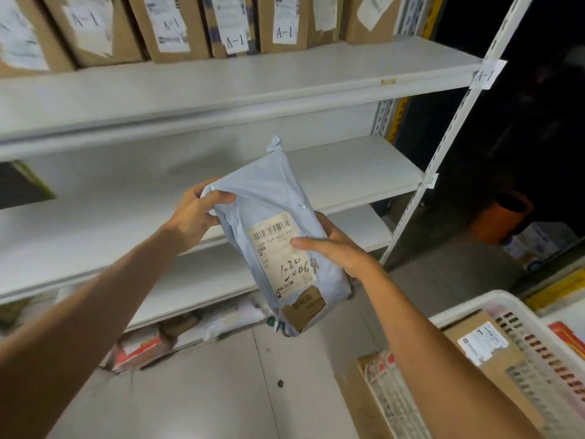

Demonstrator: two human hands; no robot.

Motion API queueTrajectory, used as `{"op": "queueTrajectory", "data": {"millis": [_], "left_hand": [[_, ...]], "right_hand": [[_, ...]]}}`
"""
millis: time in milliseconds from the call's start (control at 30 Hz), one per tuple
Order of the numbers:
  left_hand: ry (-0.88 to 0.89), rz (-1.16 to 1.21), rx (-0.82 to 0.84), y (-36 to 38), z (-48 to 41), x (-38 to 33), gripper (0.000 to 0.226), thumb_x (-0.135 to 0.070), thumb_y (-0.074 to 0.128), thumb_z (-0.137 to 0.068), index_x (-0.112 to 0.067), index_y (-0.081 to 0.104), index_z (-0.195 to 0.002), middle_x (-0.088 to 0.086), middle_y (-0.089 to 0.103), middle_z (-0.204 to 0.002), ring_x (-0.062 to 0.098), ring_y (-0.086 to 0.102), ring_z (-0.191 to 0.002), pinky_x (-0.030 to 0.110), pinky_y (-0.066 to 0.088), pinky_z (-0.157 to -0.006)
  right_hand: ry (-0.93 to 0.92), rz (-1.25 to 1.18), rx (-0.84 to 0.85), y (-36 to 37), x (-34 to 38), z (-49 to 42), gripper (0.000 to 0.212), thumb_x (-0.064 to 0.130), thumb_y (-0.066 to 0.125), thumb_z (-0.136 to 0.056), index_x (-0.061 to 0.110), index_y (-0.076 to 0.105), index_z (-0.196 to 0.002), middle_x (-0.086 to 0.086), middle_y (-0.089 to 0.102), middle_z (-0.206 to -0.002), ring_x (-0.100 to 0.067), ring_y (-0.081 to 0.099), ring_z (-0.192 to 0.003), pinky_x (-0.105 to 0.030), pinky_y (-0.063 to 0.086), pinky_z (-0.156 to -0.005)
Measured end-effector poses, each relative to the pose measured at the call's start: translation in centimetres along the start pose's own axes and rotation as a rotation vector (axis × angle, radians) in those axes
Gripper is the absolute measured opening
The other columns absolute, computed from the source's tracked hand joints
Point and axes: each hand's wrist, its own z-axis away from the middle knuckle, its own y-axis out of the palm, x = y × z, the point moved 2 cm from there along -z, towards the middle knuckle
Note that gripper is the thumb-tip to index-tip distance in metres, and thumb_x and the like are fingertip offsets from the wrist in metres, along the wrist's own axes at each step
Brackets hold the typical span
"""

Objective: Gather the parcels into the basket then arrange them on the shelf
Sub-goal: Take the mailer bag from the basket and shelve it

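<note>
White steel shelving fills the background. Held up before it is a pale grey plastic mailer parcel with a barcode label. The left hand pinches its upper corner, fingers clenched on the plastic. The right hand grasps the lower edge, thumb across the label. Shelving looks like the step in hand: next, ease the parcel onto the bare middle shelf. More brown cardboard parcels wait in the white plastic basket.

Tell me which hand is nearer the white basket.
Right. The right hand grips the grey parcel at its lower right edge, up and left of the basket. The left hand pinches the parcel's top left corner, farther off across the parcel.
</note>
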Motion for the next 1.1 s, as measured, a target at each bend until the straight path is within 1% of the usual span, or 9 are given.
{"op": "queueTrajectory", "data": {"millis": [133,200,300,433,567,733,833,1000,1100], "left_hand": [[0.058,0.096,-0.107,-4.1,0.2,-1.9,0.068,-0.023,0.071,-0.075,-0.023,0.047,-0.138,-0.006,0.066,-0.11,0.013,0.068,-0.09,0.031,0.056,-0.067],[0.069,0.124,-0.076,-5.8,0.4,-3.0,0.089,-0.031,0.077,-0.069,-0.027,0.033,-0.146,0.001,0.061,-0.117,0.016,0.068,-0.087,0.032,0.056,-0.064],[0.038,0.054,0.049,-7.9,1.2,-4.6,0.105,-0.039,0.086,-0.059,-0.038,0.026,-0.146,0.0,0.069,-0.105,0.018,0.069,-0.087,0.036,0.056,-0.07],[-0.01,-0.186,0.165,-10.3,3.1,-6.6,0.085,-0.048,0.082,-0.065,-0.036,0.041,-0.138,-0.004,0.066,-0.121,0.021,0.065,-0.11,0.044,0.056,-0.086],[0.043,-0.183,0.13,-13.2,3.9,-9.0,0.051,-0.028,0.07,-0.083,-0.024,0.049,-0.13,0.004,0.069,-0.117,0.027,0.066,-0.107,0.051,0.054,-0.089],[0.201,-0.166,0.025,-17.6,4.3,-13.7,0.055,-0.019,0.068,-0.084,-0.02,0.045,-0.134,0.011,0.067,-0.118,0.031,0.066,-0.107,0.055,0.054,-0.086],[0.27,-0.206,-0.041,-20.2,4.0,-16.0,0.06,-0.023,0.067,-0.081,-0.017,0.043,-0.136,0.013,0.065,-0.121,0.033,0.064,-0.109,0.056,0.053,-0.087],[0.345,-0.28,-0.142,-23.4,3.6,-18.8,0.061,-0.031,0.065,-0.081,-0.018,0.042,-0.136,0.005,0.07,-0.112,0.024,0.067,-0.105,0.04,0.058,-0.081],[0.347,-0.292,-0.188,-25.5,3.1,-19.8,0.072,-0.042,0.07,-0.074,-0.019,0.042,-0.136,0.008,0.068,-0.115,0.027,0.066,-0.108,0.047,0.056,-0.087]], "right_hand": [[-0.071,-0.061,-0.067,3.1,2.5,-1.3,0.055,0.029,0.08,-0.079,0.033,0.053,-0.127,0.006,0.065,-0.122,-0.011,0.064,-0.11,-0.028,0.053,-0.09],[-0.104,-0.085,-0.085,4.8,4.4,-1.9,0.053,0.028,0.077,-0.083,0.027,0.051,-0.13,0.007,0.067,-0.117,-0.008,0.066,-0.104,-0.023,0.054,-0.082],[-0.156,-0.207,-0.113,7.4,7.2,-3.0,0.044,0.024,0.073,-0.085,0.024,0.052,-0.124,0.002,0.07,-0.112,-0.01,0.071,-0.096,-0.024,0.056,-0.074],[-0.24,-0.345,-0.152,11.1,11.7,-4.5,0.051,0.028,0.075,-0.079,0.02,0.052,-0.123,-0.008,0.07,-0.118,-0.022,0.071,-0.102,-0.041,0.058,-0.086],[-0.352,-0.371,-0.141,14.6,16.3,-5.9,0.049,0.022,0.073,-0.083,0.014,0.049,-0.126,-0.01,0.07,-0.116,-0.023,0.071,-0.103,-0.04,0.059,-0.082],[-0.478,-0.318,-0.081,18.1,22.0,-8.1,0.056,0.029,0.076,-0.08,0.017,0.05,-0.128,-0.005,0.07,-0.119,-0.019,0.069,-0.107,-0.041,0.057,-0.09],[-0.547,-0.295,-0.033,20.1,25.4,-9.9,0.059,0.03,0.074,-0.08,0.015,0.05,-0.132,-0.007,0.069,-0.121,-0.019,0.068,-0.108,-0.038,0.057,-0.09],[-0.578,-0.274,0.052,22.9,29.2,-13.5,0.054,0.031,0.075,-0.083,0.018,0.052,-0.13,-0.005,0.069,-0.12,-0.02,0.067,-0.11,-0.041,0.054,-0.096],[-0.59,-0.235,0.087,24.5,31.0,-15.6,0.06,0.041,0.077,-0.074,0.022,0.054,-0.126,-0.001,0.069,-0.12,-0.016,0.067,-0.11,-0.043,0.051,-0.1]]}}
